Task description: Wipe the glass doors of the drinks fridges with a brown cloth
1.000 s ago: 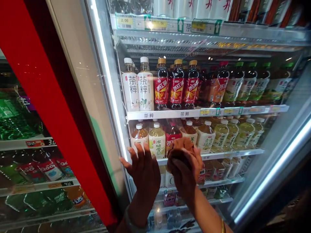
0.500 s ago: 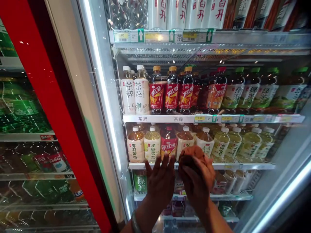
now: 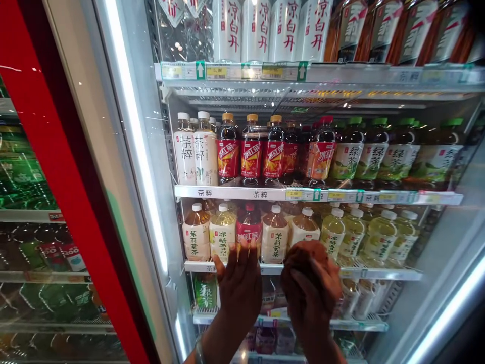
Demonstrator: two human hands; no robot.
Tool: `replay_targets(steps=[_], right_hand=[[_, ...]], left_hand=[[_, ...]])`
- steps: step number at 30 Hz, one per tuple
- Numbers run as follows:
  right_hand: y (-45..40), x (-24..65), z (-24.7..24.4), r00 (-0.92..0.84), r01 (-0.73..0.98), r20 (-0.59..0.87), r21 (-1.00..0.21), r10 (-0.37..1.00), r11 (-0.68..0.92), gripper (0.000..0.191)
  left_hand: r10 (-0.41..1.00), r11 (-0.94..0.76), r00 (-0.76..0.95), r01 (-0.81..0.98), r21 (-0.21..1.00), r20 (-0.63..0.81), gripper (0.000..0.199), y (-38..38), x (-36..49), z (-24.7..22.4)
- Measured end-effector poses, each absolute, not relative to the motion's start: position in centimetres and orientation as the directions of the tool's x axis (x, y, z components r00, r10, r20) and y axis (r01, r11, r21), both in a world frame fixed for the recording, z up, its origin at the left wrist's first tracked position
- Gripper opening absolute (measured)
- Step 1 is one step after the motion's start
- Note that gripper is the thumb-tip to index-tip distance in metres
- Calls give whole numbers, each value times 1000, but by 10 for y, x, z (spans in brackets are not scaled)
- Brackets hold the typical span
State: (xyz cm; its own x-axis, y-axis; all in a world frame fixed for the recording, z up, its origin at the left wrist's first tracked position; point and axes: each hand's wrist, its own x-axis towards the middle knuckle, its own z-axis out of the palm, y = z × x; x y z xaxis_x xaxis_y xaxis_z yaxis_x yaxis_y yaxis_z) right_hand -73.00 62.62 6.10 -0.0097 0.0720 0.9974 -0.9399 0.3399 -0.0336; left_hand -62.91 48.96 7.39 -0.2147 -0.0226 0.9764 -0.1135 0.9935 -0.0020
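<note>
One brown cloth (image 3: 305,258) sits within the right hand (image 3: 312,288).

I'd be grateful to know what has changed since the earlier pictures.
The left hand and right hand have moved rightward across the row of bottles. Nothing was taken hold of or let go: the right still holds the brown cloth, the left stays open. The bottles stayed in place.

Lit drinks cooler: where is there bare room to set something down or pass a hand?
Above the gold-capped dark plastic bottles, under the white shelf, for a hand. A narrow front gap separates them from the red-capped bottle. Green-capped bottles stand crowded.
</note>
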Motion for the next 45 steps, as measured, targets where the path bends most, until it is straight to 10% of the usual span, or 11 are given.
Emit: replay_targets(steps=[45], right_hand=[[712,-795,51,-46,-951,991,-82,125,298,27]], left_hand=[[-60,981,-313,-194,-2,948,73,588,-698,75]])
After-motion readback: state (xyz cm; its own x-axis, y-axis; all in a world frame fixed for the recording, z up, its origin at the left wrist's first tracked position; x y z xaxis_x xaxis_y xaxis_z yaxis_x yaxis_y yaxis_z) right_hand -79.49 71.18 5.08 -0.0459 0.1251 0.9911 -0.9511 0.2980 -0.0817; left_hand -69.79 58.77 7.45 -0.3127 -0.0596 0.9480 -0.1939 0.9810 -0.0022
